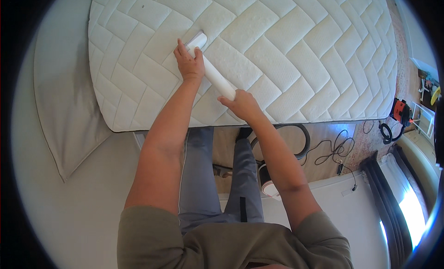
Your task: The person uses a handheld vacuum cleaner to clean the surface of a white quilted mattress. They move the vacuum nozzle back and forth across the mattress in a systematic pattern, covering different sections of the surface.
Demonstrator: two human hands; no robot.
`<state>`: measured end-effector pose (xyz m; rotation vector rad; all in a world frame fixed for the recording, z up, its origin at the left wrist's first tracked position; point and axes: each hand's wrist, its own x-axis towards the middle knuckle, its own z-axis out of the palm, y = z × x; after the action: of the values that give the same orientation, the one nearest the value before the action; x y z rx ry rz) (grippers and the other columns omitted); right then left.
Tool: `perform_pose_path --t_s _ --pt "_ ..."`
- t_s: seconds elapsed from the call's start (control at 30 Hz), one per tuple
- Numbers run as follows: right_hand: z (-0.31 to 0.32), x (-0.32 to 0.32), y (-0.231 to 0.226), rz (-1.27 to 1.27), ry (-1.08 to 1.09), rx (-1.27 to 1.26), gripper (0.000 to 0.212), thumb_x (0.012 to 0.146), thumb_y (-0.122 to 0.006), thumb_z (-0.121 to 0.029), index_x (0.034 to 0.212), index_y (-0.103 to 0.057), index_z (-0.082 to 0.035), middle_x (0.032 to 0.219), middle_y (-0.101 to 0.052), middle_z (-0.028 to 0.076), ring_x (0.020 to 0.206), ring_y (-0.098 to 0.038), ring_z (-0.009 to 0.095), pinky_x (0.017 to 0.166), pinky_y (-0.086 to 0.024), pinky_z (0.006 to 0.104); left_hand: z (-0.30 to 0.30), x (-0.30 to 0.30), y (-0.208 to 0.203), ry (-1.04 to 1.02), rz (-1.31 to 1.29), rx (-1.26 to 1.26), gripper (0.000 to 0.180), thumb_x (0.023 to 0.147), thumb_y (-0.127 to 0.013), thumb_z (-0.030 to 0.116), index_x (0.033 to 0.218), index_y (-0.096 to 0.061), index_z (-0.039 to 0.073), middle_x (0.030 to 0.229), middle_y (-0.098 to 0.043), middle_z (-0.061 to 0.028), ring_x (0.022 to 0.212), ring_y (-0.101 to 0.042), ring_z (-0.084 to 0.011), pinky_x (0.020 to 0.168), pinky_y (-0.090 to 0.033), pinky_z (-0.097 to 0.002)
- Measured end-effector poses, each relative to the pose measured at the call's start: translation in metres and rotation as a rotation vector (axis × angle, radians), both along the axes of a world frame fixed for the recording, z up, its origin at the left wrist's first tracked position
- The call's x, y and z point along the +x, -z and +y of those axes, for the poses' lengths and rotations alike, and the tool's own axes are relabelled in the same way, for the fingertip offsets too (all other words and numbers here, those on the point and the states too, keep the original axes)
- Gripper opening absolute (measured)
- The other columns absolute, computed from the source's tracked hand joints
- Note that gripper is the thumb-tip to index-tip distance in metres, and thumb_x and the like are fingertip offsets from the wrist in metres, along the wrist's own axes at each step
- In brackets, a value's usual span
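A long white cleaning wand [219, 79] with a short, flat head [199, 39] lies slantwise over the white quilted mattress [286, 51]. Its head meets the mattress surface. My left hand [190, 64] grips the wand just behind the head, thumb along one side and fingers on the other. Lower down, my right hand [243, 105] is wrapped round the near end of the wand. The palm sides of both hands are hidden, and I cannot make out what joins the wand's near end.
A beige cushioned headboard [69, 98] stands at the left. Below the mattress edge lie a ribbed grey hose [303, 142] and a tangled black cable [341, 146] on the wooden floor. A red and black machine [401, 113] is at the right, near dark curtains [386, 195].
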<state>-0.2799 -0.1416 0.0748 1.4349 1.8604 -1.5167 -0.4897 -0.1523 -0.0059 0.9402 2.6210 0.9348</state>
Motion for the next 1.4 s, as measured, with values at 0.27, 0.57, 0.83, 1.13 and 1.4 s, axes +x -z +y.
perform_pose_path --t_s 0.27,0.57,0.83,1.13,1.4 --pt "-0.009 0.031 -0.002 0.018 0.003 0.022 0.070 0.083 -0.072 -0.059 0.097 -0.068 0.010 0.087 -0.071 0.028 0.085 -0.072 0.041 0.077 -0.054 0.0461 -0.008 0.033 -0.002 -0.018 -0.045 0.019 0.074 0.092 -0.059 0.029 0.154 -0.028 0.004 0.141 -0.041 -0.0207 0.125 -0.051 -0.0397 0.103 -0.047 -0.0461" --pt "-0.014 0.069 -0.007 -0.029 0.017 -0.033 0.070 0.081 -0.073 -0.060 0.099 -0.068 0.008 0.089 -0.071 0.027 0.088 -0.072 0.041 0.079 -0.054 0.0467 -0.016 0.077 -0.007 -0.035 -0.085 0.000 0.076 0.092 -0.060 0.028 0.156 -0.026 0.006 0.141 -0.041 -0.0189 0.127 -0.048 -0.0382 0.103 -0.047 -0.0464" --pt "-0.024 0.099 0.002 -0.049 0.009 -0.044 0.072 0.082 -0.071 -0.061 0.100 -0.068 0.008 0.095 -0.071 0.028 0.092 -0.071 0.042 0.081 -0.054 0.0472 -0.025 0.104 0.000 0.026 -0.089 0.102 0.080 0.092 -0.059 0.023 0.157 -0.019 0.002 0.140 -0.037 -0.0228 0.127 -0.043 -0.0408 0.105 -0.043 -0.0469" --pt "-0.039 0.143 -0.007 -0.017 0.063 -0.074 0.064 0.083 -0.073 -0.056 0.098 -0.070 0.006 0.082 -0.071 0.025 0.084 -0.072 0.037 0.077 -0.054 0.0464 -0.040 0.151 0.003 0.064 -0.115 0.141 0.084 0.090 -0.059 0.019 0.158 -0.014 0.000 0.138 -0.035 -0.0248 0.127 -0.039 -0.0428 0.109 -0.036 -0.0499" --pt "-0.061 0.178 -0.001 0.006 0.075 0.003 0.060 0.085 -0.073 -0.054 0.097 -0.069 0.005 0.084 -0.072 0.024 0.084 -0.071 0.040 0.077 -0.053 0.0479 -0.052 0.186 0.000 0.086 -0.178 0.143 0.085 0.089 -0.059 0.019 0.158 -0.013 0.000 0.138 -0.034 -0.0258 0.128 -0.038 -0.0436 0.110 -0.034 -0.0506"
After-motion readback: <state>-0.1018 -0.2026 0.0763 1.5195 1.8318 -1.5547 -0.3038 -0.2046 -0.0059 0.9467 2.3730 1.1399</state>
